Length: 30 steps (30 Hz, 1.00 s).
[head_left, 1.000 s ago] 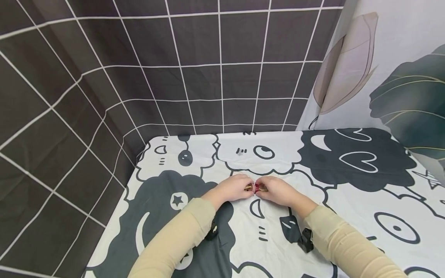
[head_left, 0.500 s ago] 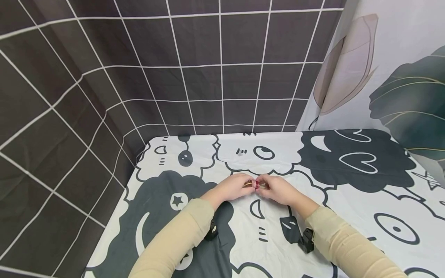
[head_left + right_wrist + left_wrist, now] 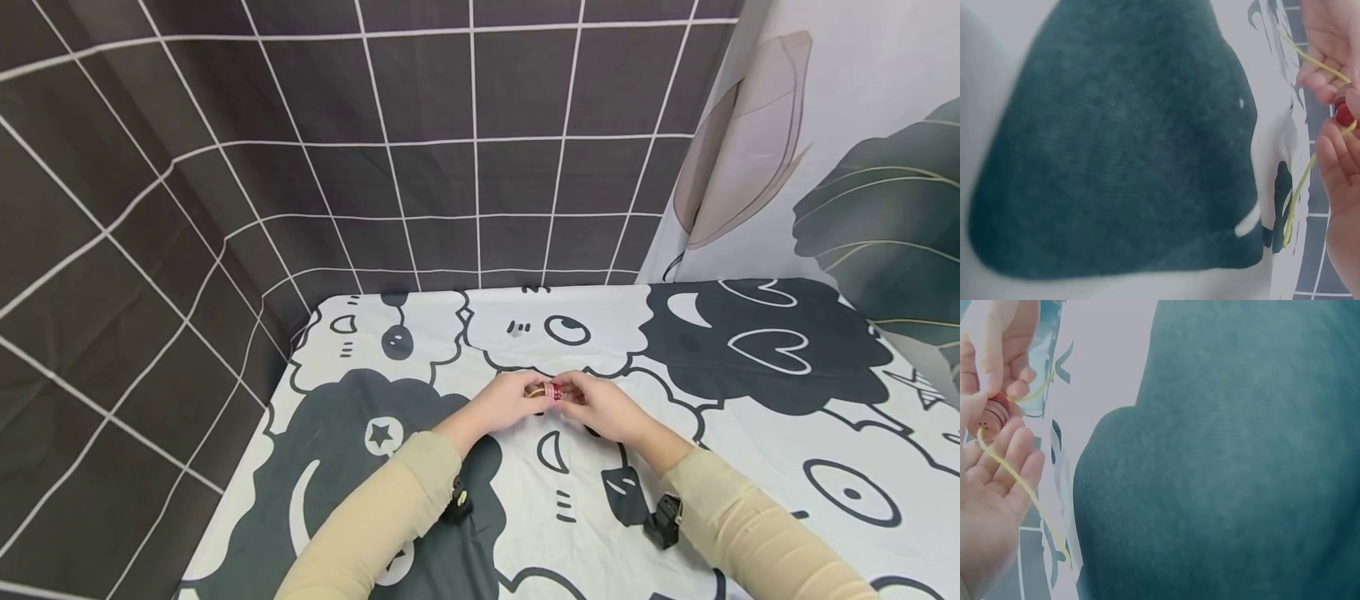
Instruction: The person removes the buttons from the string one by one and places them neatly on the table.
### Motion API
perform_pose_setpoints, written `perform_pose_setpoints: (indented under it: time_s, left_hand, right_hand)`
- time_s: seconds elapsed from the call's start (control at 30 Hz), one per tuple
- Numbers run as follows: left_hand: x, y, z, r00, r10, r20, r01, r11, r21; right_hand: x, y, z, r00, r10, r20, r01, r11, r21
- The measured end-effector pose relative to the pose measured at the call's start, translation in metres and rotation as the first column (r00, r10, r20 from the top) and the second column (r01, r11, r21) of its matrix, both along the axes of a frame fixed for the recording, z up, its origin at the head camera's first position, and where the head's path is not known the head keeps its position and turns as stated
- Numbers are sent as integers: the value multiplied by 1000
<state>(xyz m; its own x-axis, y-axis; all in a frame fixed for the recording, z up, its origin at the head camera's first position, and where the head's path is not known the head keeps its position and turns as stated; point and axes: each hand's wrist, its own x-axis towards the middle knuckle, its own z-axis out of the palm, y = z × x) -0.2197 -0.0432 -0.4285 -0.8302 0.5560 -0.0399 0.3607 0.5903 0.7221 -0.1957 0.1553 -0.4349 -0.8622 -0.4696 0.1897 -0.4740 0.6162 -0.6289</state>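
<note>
Both hands meet over the patterned cloth in the head view, holding a small round wooden piece (image 3: pixel 553 391) between their fingertips. It is red at one end, with pale and reddish stripes round its side. In the left wrist view its pale end (image 3: pixel 986 427) shows small dark holes, with a yellow cord (image 3: pixel 1027 487) coming out. My left hand (image 3: pixel 504 402) pinches the piece from the left, its other fingers spread below. My right hand (image 3: pixel 606 408) pinches the red end from the right. More of the cord (image 3: pixel 1300 197) hangs below the right hand in the right wrist view.
A white cloth (image 3: pixel 525 533) with black-and-grey cartoon shapes covers the surface. Dark grid-patterned curtain (image 3: pixel 517 175) stands behind and to the left. At the right hangs a white leaf-print curtain (image 3: pixel 847 83). Black wrist cameras (image 3: pixel 663 522) sit under the sleeves.
The right fingers have shifted and spread a little around the piece, so more of its red-and-pale striped side shows. The left hand stays nearly in place.
</note>
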Motion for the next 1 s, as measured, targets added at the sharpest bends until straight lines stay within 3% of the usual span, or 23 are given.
perform_pose_setpoints:
  time_s: [0.17, 0.33, 0.77, 1.0]
  left_hand:
    - [2, 1, 1, 992, 32, 119, -46, 993, 113]
    - [3, 4, 4, 965, 38, 258, -109, 958, 267]
    - [2, 6, 4, 966, 70, 250, -134, 960, 248]
    - [0, 6, 2, 962, 51, 268, -129, 951, 282]
  right_hand:
    - [0, -2, 1, 1000, 0, -14, 0, 1000, -16]
    - [0, -3, 3, 999, -7, -54, 5, 999, -52]
    - [2, -5, 3, 998, -25, -58, 21, 997, -69]
    - [1, -5, 6, 997, -19, -77, 14, 998, -62]
